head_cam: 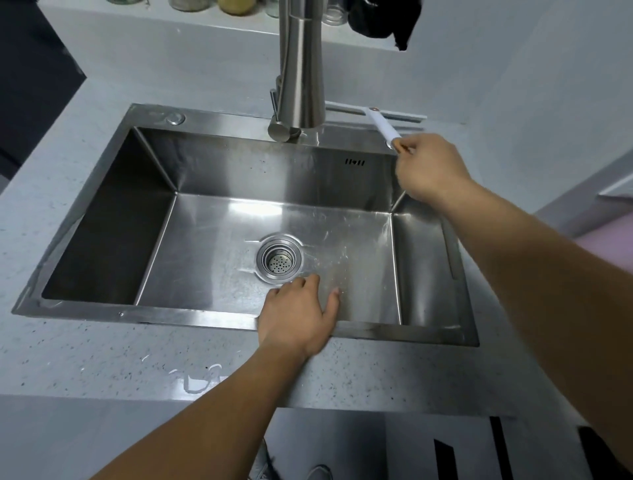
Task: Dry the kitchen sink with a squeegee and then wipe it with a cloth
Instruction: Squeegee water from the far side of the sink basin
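Observation:
A stainless steel sink (191,318) is set into a speckled grey counter, with a round drain strainer (280,262) in the middle of its floor. A white squeegee (383,126) lies on the back rim at the right, its blade along the counter behind the tap. My right hand (430,168) is closed around the end of the squeegee's handle. My left hand (297,315) rests on the sink's front rim with fingers spread, reaching down toward the drain and holding nothing. No cloth is clearly visible apart from a dark item (383,19) hanging at the top.
A tall steel tap (301,68) stands at the back centre of the sink. Jars (236,4) line a ledge at the top. A small puddle (195,378) lies on the front counter. Counter (68,359) surrounds the sink on all sides.

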`<state>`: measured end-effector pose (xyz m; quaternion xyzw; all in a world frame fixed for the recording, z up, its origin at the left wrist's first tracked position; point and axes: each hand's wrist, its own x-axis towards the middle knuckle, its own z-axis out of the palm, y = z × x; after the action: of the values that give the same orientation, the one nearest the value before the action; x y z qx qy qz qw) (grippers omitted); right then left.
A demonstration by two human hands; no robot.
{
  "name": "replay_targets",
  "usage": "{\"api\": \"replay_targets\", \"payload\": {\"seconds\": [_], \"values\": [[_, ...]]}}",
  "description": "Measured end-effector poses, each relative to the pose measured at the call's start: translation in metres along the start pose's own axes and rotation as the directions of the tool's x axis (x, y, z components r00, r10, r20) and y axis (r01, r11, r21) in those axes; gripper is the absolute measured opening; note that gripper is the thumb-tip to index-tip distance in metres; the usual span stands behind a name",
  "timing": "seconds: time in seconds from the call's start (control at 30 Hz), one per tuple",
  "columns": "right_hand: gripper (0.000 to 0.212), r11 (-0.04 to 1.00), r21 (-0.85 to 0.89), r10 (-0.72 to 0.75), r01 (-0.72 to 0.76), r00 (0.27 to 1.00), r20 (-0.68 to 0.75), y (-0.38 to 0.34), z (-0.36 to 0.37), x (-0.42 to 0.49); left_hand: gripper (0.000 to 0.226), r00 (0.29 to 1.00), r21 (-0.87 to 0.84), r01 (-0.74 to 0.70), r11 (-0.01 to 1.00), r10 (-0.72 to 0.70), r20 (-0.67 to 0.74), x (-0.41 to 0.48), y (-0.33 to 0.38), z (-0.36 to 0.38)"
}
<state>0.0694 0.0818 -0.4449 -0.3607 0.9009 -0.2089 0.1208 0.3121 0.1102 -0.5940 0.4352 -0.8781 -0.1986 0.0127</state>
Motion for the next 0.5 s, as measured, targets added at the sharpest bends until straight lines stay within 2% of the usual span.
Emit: {"api": "replay_targets", "payload": {"seconds": [0.1,0.27,0.5], "values": [[0.038,0.999,-0.036,-0.006,0.007,1.000,0.016,-0.022,0.021,0.023,0.058,1.000,0.004,0.003,1.000,-0.003,-0.010,0.001,-0.001,0.001],[0.040,0.992,-0.083,-0.084,0.095,0.988,0.127,-0.021,0.037,0.019,0.057,1.000,0.005,0.003,1.000,-0.003,-0.018,0.002,0.000,0.001],[0.041,0.983,-0.176,-0.049,0.061,0.996,0.076,-0.013,0.032,0.017,0.060,1.000,0.011,0.001,1.000,-0.001,-0.006,0.002,0.000,0.002]]}}
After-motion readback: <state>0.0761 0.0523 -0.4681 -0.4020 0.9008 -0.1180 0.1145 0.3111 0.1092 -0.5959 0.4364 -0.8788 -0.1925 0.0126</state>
